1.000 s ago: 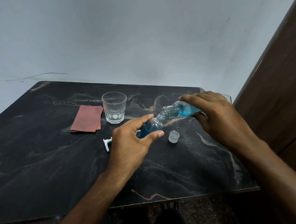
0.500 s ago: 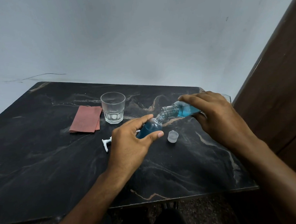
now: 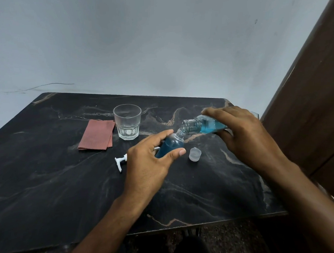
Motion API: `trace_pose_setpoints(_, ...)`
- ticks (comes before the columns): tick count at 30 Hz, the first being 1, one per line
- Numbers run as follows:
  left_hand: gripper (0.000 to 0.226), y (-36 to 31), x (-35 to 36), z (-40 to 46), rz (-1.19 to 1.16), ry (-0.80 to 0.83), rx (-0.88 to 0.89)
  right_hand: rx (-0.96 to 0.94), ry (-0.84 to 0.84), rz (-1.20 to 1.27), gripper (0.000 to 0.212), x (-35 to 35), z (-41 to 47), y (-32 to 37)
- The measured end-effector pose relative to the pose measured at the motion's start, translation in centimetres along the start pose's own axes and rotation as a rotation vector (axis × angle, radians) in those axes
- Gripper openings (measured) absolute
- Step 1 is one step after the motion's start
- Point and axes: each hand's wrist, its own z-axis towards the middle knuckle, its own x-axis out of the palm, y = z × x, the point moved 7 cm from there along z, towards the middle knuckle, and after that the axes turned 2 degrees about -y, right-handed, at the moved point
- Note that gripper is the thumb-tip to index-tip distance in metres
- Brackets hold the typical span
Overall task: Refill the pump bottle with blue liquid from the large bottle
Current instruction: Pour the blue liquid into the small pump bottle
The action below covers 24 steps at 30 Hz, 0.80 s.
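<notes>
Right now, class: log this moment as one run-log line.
step: pouring | left hand: holds small blue-filled pump bottle | right hand: tilts large clear bottle | white pump head: off, on table

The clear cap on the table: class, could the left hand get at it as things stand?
Probably not yet. The cap lies in the open just past the left hand, but that hand grips the pump bottle under the pour.

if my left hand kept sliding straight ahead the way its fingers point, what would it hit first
Likely the large bottle's open neck: the left hand, gripping the pump bottle, points up and right toward it. Depth is unclear from this single view.
</notes>
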Motion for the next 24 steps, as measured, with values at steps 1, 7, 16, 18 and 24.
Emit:
trace_pose_setpoints(1,0.054,0.0,0.0,0.0,-0.001,-0.002,0.0,0.008,0.001,0.008,0.05,0.1,0.0,0.0)
trace_pose_setpoints(7,0.055,-0.5,-0.1,-0.1,-0.009,-0.007,0.001,0.041,-0.062,0.037,0.052,0.3,-0.3,0.0)
trace_pose_setpoints(16,0.054,-0.4,0.1,-0.2,-0.055,-0.006,-0.021,0.094,-0.099,0.151,0.053,1.0,-0.9,-0.2)
trace_pose_setpoints(18,0.054,-0.5,0.1,-0.3,-0.07,-0.005,-0.02,0.108,-0.097,0.159,0.054,1.1,-1.0,-0.3)
trace_pose_setpoints(24,0.052,-0.4,0.0,-0.1,-0.096,0.006,-0.022,0.179,-0.132,0.196,0.058,1.1,-1.3,-0.6)
